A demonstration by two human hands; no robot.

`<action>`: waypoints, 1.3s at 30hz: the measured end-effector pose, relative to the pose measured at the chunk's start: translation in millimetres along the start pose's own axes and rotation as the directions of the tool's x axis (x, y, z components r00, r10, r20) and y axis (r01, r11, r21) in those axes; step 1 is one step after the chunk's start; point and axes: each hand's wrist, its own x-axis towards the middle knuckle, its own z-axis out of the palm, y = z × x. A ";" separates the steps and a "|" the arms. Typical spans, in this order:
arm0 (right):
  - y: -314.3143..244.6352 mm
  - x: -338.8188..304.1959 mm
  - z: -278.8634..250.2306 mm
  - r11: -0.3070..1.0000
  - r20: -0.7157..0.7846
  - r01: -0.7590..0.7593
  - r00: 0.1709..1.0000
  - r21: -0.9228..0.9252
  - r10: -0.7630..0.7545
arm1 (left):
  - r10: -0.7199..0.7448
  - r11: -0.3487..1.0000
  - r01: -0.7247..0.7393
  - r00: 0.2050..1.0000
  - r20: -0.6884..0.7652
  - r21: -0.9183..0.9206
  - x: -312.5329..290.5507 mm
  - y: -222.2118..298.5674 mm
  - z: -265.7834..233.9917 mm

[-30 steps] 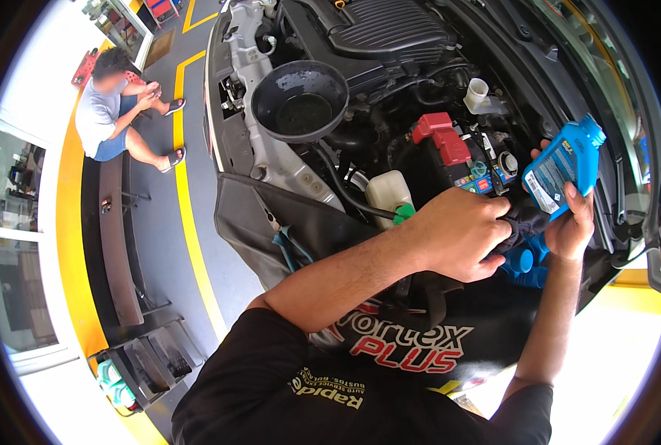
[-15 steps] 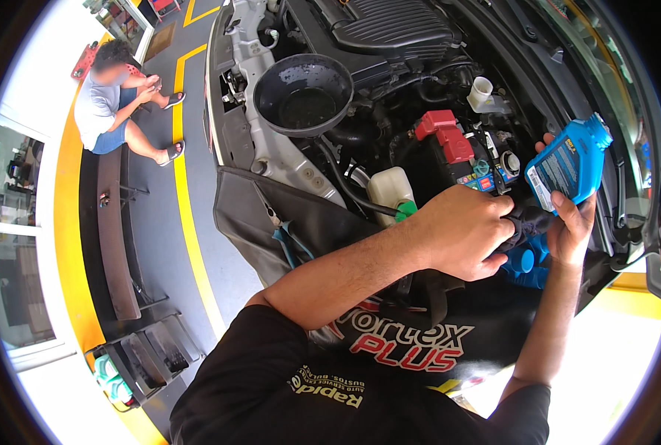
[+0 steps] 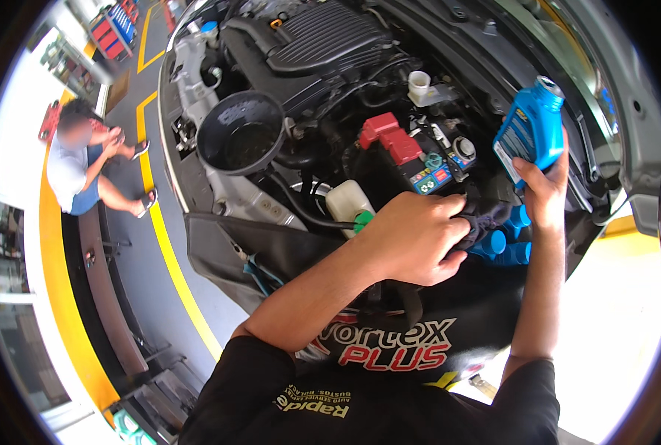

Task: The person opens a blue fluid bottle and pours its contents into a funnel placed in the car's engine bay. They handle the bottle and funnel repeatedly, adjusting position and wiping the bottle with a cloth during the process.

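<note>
My right hand (image 3: pixel 544 182) is wrapped round a blue plastic motor oil bottle (image 3: pixel 532 133), held up over the right side of the engine bay with its neck upward. My left hand (image 3: pixel 419 237) reaches across from the left, fingers curled against a crumpled dark rag (image 3: pixel 486 222); its palm side is hidden, so anything else in it does not show. Just beyond the rag stand several more blue bottles (image 3: pixel 491 243), partly covered by it. A large black funnel (image 3: pixel 210 144) sits upright over the front of the engine, apart from both hands.
Beyond my left hand is the car battery (image 3: pixel 431 178) with a red terminal cover (image 3: pixel 390 141). A white reservoir (image 3: pixel 349 202) and a small white filler neck (image 3: pixel 419 85) stand nearby. A black fender cover (image 3: pixel 449 297) drapes the edge. A seated person (image 3: pixel 78 163) is at far left.
The view has shifted, so the engine bay appears further left. The bottle stands more upright in my right hand. My left hand stays at the dark rag.
</note>
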 end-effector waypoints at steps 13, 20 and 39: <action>6.7 1.8 7.7 0.996 0.046 -0.027 0.998 -0.081 0.030 | 0.012 1.000 -0.012 1.000 -0.011 0.021 1.7 0.9 -1.2; 8.1 -0.3 14.1 0.980 0.107 -0.023 0.993 -0.199 0.045 | -0.007 0.999 0.005 0.998 0.061 0.039 1.1 3.7 -6.2; 68.4 66.4 68.7 0.798 0.173 -0.092 0.955 -0.596 0.239 | -0.063 0.998 0.061 0.993 0.101 0.016 -0.6 -1.0 -11.8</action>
